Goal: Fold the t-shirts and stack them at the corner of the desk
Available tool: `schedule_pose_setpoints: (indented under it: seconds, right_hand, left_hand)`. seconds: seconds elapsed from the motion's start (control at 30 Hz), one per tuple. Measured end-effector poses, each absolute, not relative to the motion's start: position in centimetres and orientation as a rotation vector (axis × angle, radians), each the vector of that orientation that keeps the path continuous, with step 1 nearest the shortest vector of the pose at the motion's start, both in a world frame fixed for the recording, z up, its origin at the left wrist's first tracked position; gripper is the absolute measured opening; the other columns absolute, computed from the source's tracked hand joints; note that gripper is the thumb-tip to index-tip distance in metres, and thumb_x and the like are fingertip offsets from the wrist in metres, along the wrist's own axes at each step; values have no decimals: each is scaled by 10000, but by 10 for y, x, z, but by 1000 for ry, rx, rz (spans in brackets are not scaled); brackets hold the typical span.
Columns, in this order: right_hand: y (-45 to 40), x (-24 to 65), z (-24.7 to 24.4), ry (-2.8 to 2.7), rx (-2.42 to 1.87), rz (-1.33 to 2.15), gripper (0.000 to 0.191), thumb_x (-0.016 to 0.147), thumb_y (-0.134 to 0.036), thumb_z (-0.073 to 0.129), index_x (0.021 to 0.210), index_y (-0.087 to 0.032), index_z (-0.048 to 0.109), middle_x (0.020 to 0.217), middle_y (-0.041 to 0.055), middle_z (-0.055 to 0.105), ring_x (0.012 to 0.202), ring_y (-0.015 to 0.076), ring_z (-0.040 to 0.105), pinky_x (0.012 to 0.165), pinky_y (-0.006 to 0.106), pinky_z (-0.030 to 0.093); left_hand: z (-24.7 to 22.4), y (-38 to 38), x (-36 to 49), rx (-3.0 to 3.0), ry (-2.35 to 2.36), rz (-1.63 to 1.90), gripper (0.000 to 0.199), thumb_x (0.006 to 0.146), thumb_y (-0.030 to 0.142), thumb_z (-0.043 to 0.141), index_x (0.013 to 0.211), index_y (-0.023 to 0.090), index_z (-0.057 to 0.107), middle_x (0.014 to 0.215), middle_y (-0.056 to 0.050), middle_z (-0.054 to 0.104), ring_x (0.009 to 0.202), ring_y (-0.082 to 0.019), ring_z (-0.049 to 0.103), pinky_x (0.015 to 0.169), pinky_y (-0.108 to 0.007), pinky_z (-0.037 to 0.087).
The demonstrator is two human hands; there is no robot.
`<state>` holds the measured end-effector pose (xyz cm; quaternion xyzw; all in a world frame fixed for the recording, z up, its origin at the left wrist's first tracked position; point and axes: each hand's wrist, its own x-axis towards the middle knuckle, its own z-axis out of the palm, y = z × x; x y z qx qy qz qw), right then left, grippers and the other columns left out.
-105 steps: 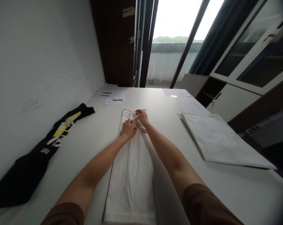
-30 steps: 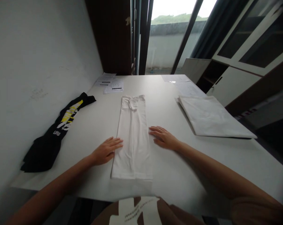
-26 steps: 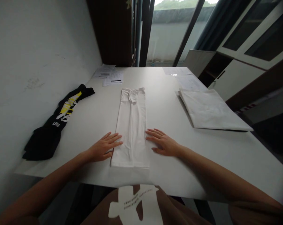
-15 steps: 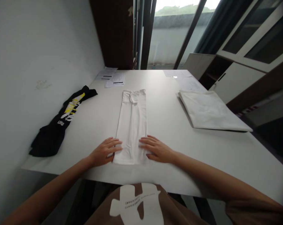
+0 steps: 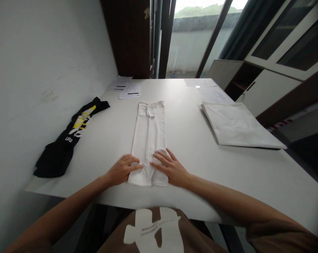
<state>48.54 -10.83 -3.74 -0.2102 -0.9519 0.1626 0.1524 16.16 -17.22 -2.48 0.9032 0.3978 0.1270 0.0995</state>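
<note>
A white garment, folded into a long narrow strip, lies flat on the white table in front of me. My left hand rests on its near left edge, fingers spread and pointing inward. From the right, my right hand lies on the near part of the cloth with its fingers apart. A lengthwise crease runs between the two hands. At the far end of the garment, the cloth is bunched in a small gathered fold.
A folded black garment with a yellow and white print lies at the left by the wall. A folded white cloth is on the right. Papers lie at the far left, with more sheets at the far right.
Both hands have shifted slightly inward over the garment's near end, the right one further. The crease between them looks narrower and deeper near the hem.
</note>
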Motion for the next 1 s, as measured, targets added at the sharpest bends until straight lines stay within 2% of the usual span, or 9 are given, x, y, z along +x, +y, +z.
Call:
schedule_pose_setpoints:
  seconds: [0.13, 0.27, 0.4, 0.5, 0.6, 0.7, 0.8, 0.87, 1.0]
  right_hand:
    - [-106, 485, -31, -2843, -237, 630, 712, 847, -172, 625, 1527, -348, 506, 1621, 39, 419, 1512, 258, 355, 1270, 511, 224]
    - [-106, 484, -22, -2703, -233, 888, 485, 969, -237, 540, 1453, -243, 579, 1442, 91, 617, 1425, 242, 475, 1235, 476, 294]
    - [-112, 488, -11, -2436, -515, 1259, 409, 1078, -445, 391, 1087, -182, 704, 997, 86, 722, 995, 215, 656, 941, 373, 509]
    - [-117, 495, -4, -2320, -749, 1557, 538, 1039, -611, 416, 745, -183, 555, 668, -18, 506, 628, 129, 464, 608, 272, 410]
    - [-124, 505, 6, -2266, -767, 1841, 576, 991, -679, 473, 675, -204, 393, 631, -57, 334, 586, 93, 303, 546, 254, 288]
    - [-133, 514, 19, -2243, -581, 2089, 565, 984, -674, 491, 691, -204, 383, 653, -57, 323, 604, 87, 288, 550, 252, 279]
    - [-137, 520, 31, -2207, -396, 2241, 536, 987, -633, 524, 703, -185, 449, 654, -49, 376, 619, 90, 335, 564, 248, 322]
    - [-133, 521, 36, -2138, -376, 2261, 506, 984, -607, 552, 745, -162, 536, 672, -31, 468, 647, 106, 421, 612, 254, 397]
    - [-104, 512, 32, -1844, -557, 2179, 458, 933, -591, 651, 965, -137, 690, 867, 53, 692, 868, 197, 640, 866, 352, 531]
  left_hand:
    - [-24, -170, 165, 2708, 1004, 350, 511, 949, 268, 599, 1457, 312, 576, 1504, -83, 543, 1389, -288, 482, 1209, -505, 343]
    - [-20, -171, 164, 2658, 927, 357, 438, 1030, 304, 500, 1463, 317, 572, 1552, -66, 518, 1438, -264, 454, 1227, -489, 318]
    - [-9, -176, 162, 2335, 992, 486, 444, 1087, 423, 347, 1293, 200, 671, 1341, -121, 672, 1292, -252, 578, 1162, -433, 397]
    - [4, -183, 161, 2050, 1072, 502, 574, 1071, 576, 292, 1109, 153, 677, 1140, -121, 704, 1056, -245, 640, 986, -365, 492]
    - [19, -191, 163, 1874, 1070, 346, 629, 1036, 671, 301, 902, 149, 624, 842, -48, 633, 742, -171, 553, 704, -274, 474]
    - [37, -200, 168, 1795, 919, 184, 651, 1010, 716, 321, 723, 165, 514, 677, 3, 481, 612, -123, 389, 569, -248, 372]
    - [51, -204, 177, 1678, 752, 169, 637, 1006, 709, 365, 747, 159, 557, 715, -14, 541, 661, -140, 450, 632, -256, 428]
    - [52, -200, 182, 1537, 730, 247, 595, 1004, 685, 420, 872, 151, 649, 847, -54, 660, 814, -193, 575, 795, -296, 501]
    - [31, -166, 189, 1165, 774, 508, 575, 966, 654, 534, 1168, 142, 700, 1092, -123, 746, 1117, -284, 654, 1065, -427, 462]
